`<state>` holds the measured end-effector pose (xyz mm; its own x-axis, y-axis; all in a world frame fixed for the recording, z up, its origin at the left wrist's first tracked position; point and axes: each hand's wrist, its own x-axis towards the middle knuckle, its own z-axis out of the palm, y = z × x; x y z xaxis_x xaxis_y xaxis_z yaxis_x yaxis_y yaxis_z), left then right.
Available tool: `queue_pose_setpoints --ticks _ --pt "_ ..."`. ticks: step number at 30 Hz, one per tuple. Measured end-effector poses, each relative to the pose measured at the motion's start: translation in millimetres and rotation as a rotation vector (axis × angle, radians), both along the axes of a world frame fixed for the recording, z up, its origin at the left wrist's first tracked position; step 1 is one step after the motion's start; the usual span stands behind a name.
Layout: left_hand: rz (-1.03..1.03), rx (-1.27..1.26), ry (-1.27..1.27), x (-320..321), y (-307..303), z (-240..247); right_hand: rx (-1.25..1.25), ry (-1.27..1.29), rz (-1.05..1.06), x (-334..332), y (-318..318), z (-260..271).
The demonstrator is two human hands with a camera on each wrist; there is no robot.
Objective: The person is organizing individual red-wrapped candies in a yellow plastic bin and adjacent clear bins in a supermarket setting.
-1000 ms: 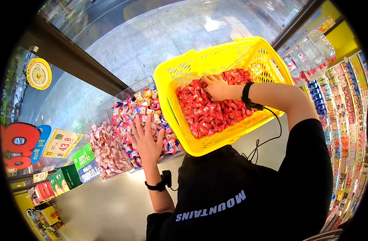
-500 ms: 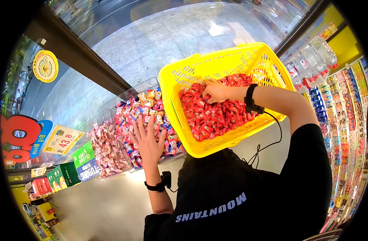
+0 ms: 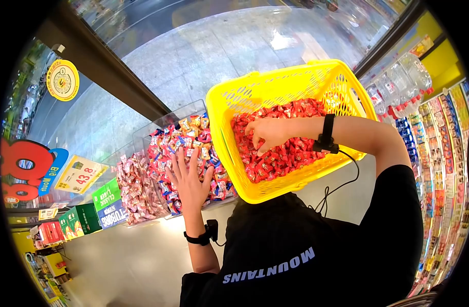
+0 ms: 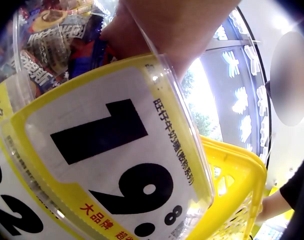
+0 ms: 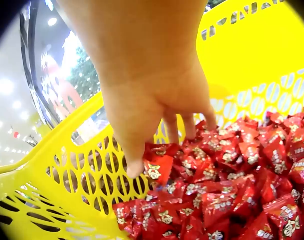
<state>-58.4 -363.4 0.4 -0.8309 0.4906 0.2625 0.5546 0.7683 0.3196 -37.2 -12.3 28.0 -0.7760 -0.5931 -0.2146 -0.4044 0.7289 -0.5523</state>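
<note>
A yellow basket point(image 3: 260, 193) holds a heap of red wrapped candies point(image 3: 280, 162). My right hand point(image 3: 269, 134) is over the heap near the basket's left end, fingers spread and pointing down. In the right wrist view the fingertips of this hand point(image 5: 152, 110) reach the candies point(image 5: 217, 200), with the thumb beside one wrapper; no candy is plainly gripped. My left hand point(image 3: 191, 185) lies flat with fingers spread on mixed candies point(image 3: 165, 153) in a clear bin. In the left wrist view part of that hand point(image 4: 137, 45) shows behind the bin's price card point(image 4: 107, 150).
Pink-wrapped candies point(image 3: 137, 189) fill the bin section at the left. Price signs point(image 3: 81, 175) and drink cartons point(image 3: 81, 221) stand farther left. Water bottles point(image 3: 400, 84) and stocked shelves point(image 3: 444, 153) are at the right. A cable point(image 3: 354, 179) hangs from the right wrist.
My right hand has lifted from deeper in the red candies and shifted toward the basket's left end. My left hand has stayed on the mixed candies. The view has shifted slightly.
</note>
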Motion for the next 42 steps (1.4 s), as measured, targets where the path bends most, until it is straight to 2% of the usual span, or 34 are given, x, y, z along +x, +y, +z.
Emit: queue_pose_setpoints --ticks 6,12,15,19,22,30,36,40,41,42 --pt "0.005 0.014 -0.008 0.7 0.4 0.8 -0.131 0.066 0.007 4.0 -13.9 9.4" --pt "0.005 0.197 0.086 2.1 1.0 12.8 -0.222 -0.01 -0.026 7.1 -24.8 25.9" --pt "-0.034 0.349 0.156 4.0 4.3 33.1 -0.336 0.016 -0.11 10.6 -28.7 32.2" --pt "-0.161 0.382 0.131 16.7 23.3 71.1 -0.43 -0.133 -0.261 13.6 -36.3 60.5" --pt "-0.277 0.348 0.12 21.3 43.4 78.9 -0.547 -0.189 -0.34 12.2 -36.8 62.6" --pt "-0.254 0.392 0.079 22.1 66.2 74.4 -0.707 -0.209 -0.389 16.8 -40.5 55.3" --pt "-0.162 0.438 0.133 13.7 45.3 68.4 -0.536 -0.128 -0.317 12.6 -26.8 60.8" --pt "-0.031 0.423 0.158 -3.2 7.2 46.3 -0.035 0.061 -0.138 6.2 5.6 43.6" --pt "0.007 0.366 0.182 -4.1 1.4 41.6 -0.009 0.046 -0.137 4.1 13.8 30.3" --pt "0.046 0.309 0.205 -4.0 -3.8 37.1 0.119 -0.004 -0.145 3.0 15.9 30.1"
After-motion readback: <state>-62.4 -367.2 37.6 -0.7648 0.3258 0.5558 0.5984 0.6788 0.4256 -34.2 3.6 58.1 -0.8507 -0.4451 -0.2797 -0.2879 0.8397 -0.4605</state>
